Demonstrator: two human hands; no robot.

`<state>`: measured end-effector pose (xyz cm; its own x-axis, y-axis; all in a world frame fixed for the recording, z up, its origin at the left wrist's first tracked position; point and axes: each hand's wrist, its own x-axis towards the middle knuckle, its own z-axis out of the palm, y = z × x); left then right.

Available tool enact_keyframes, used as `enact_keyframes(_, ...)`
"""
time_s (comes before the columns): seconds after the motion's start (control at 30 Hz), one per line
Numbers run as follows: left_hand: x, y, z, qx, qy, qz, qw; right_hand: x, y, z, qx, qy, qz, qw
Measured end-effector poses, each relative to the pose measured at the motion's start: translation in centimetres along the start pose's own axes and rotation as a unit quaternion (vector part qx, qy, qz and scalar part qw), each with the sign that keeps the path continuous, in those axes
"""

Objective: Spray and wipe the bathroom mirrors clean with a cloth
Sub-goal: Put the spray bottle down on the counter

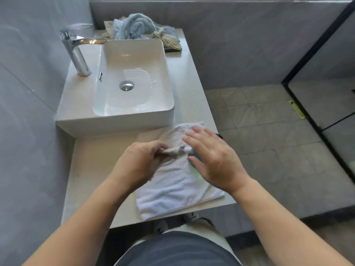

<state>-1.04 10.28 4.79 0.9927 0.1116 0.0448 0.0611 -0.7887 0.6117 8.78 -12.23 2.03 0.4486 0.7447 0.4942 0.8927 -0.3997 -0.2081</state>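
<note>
- Head view: white cloth (172,185) lies flat on the counter (92,169), at 6 o'clock of the sink (170,106), its far edge just beside the sink wall.
- L hand (144,160) is at the cloth's 9 o'clock side, fingers curled, pinching up a bunched fold near the cloth's middle.
- R hand (213,160) is at the cloth's 3 o'clock side, fingers straight & spread, holding nothing. It's blurred, so can't tell if the palm touches the cloth.
- Something greenish (193,157) shows under the R palm, too blurred to tell what.
- Sink is a white rectangle w/ a wet patch around the drain plug (126,86).
- Chrome tap (76,54) stands upright at 9 o'clock of the sink, spout over the basin.
- At 12 o'clock of the sink is a crumpled blue towel (132,25), w/ a checked cloth (170,40) touching it at approx 4 o'clock.
- Grey tiled floor (269,131) is at 3 o'clock of the counter, black-framed glass (315,54) beyond it.
</note>
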Motion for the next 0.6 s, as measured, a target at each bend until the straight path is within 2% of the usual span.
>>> enact_keyframes(0.07, 0.0, 0.6, 0.2, -0.062, -0.024, -0.025, 0.997, 0.3, -1.1, 0.7, 0.026, -0.016, -0.016, 0.999)
enact_keyframes(0.3, -0.5, 2.3, 0.1, -0.188, -0.063, -0.109, 0.974, 0.2, -1.2, 0.8, 0.127, -0.035, 0.012, 0.991)
enact_keyframes(0.43, -1.6, 1.7, -0.2, -0.28, -0.124, -0.156, 0.939, -0.4, -1.5, 0.0, 0.179, -0.08, 0.12, 0.973)
enact_keyframes(0.6, -3.1, 0.9, 1.1, -0.178, -0.076, -0.141, 0.971, -1.4, -1.3, 0.2, 0.215, -0.158, 0.214, 0.94)
